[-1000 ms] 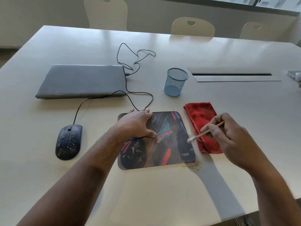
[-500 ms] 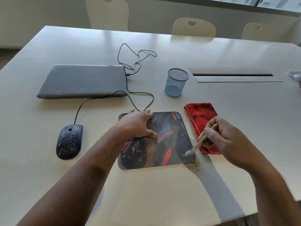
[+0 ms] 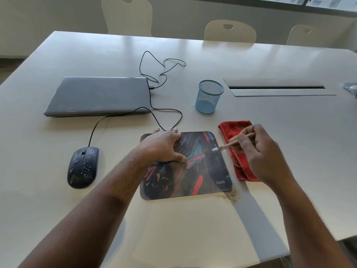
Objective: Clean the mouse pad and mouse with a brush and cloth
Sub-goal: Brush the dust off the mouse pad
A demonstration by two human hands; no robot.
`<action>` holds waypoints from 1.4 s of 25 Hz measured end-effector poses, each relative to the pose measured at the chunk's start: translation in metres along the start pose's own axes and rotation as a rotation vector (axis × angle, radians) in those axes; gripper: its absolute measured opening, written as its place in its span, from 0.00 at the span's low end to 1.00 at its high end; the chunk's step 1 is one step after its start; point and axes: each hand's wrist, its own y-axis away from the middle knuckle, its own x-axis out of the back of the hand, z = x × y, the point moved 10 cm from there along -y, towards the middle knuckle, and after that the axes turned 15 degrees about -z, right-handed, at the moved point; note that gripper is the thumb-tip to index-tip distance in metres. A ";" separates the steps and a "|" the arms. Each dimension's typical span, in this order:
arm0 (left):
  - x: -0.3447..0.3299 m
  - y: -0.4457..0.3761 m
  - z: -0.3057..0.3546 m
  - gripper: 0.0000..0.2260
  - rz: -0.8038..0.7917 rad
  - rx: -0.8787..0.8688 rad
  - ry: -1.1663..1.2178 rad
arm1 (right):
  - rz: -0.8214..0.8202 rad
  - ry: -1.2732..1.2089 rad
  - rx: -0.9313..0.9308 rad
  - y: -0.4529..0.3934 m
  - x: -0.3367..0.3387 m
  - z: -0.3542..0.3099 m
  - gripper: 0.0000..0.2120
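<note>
Table (image 3: 193,238), pale, wide. Closed laptop (image 3: 98,95) far left. Pad (image 3: 193,176) at centre; left hand (image 3: 163,147) flat on its far-left part, fingers straight, slightly spread. Red cloth (image 3: 234,132) just right of pad. Right hand (image 3: 258,151) over cloth, fingers curled tight around brush (image 3: 229,145), bristles at pad's right edge. Mouse (image 3: 83,167) left, speckled. Blue cup (image 3: 209,96). Grit (image 3: 232,194) off pad's near-right corner.

mouse (image 3: 83,167) left of pad (image 3: 195,171); cloth (image 3: 234,132) right

Brush (image 3: 229,146) tip blurred; device (image 3: 350,88) cut off at right edge
</note>
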 end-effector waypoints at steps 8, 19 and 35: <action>-0.002 -0.001 -0.002 0.42 -0.008 -0.004 0.020 | -0.249 0.145 -0.066 -0.021 -0.026 0.007 0.09; -0.003 -0.002 -0.003 0.43 -0.009 -0.005 0.035 | -0.059 0.089 -0.167 -0.057 -0.035 0.007 0.07; -0.002 -0.002 -0.002 0.45 -0.018 -0.001 0.022 | 0.032 0.075 -0.125 -0.066 -0.012 0.002 0.07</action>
